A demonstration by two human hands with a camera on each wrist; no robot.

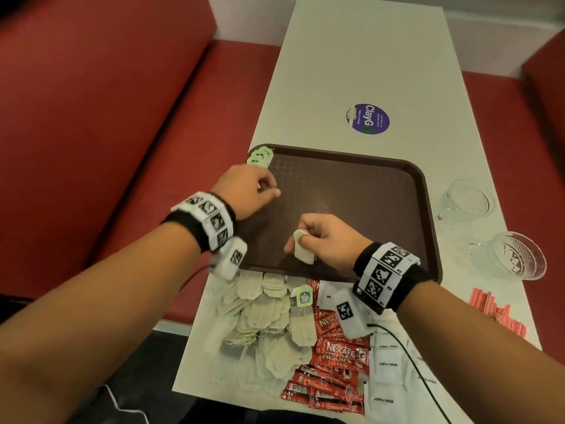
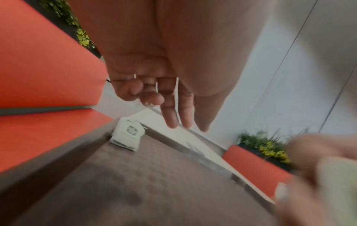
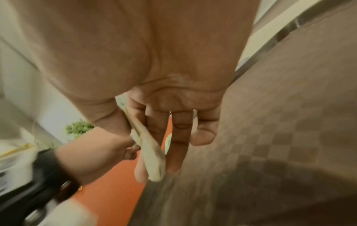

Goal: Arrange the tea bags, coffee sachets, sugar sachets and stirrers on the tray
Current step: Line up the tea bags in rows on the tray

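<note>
Nearby, sachets (image 1: pixel 339 354) read "NESCAFE CLASSIC"; right hand (image 1: pixel 328 240) pinches tea bag (image 1: pixel 302 250); left hand (image 1: pixel 247 189) loose, empty.

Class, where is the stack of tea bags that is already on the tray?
In the head view, the stacked tea bags sit in the tray's far left corner, just beyond the left hand.

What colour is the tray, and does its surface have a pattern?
The tray is dark brown, with a fine checkered texture; the right wrist view shows this best.
</note>
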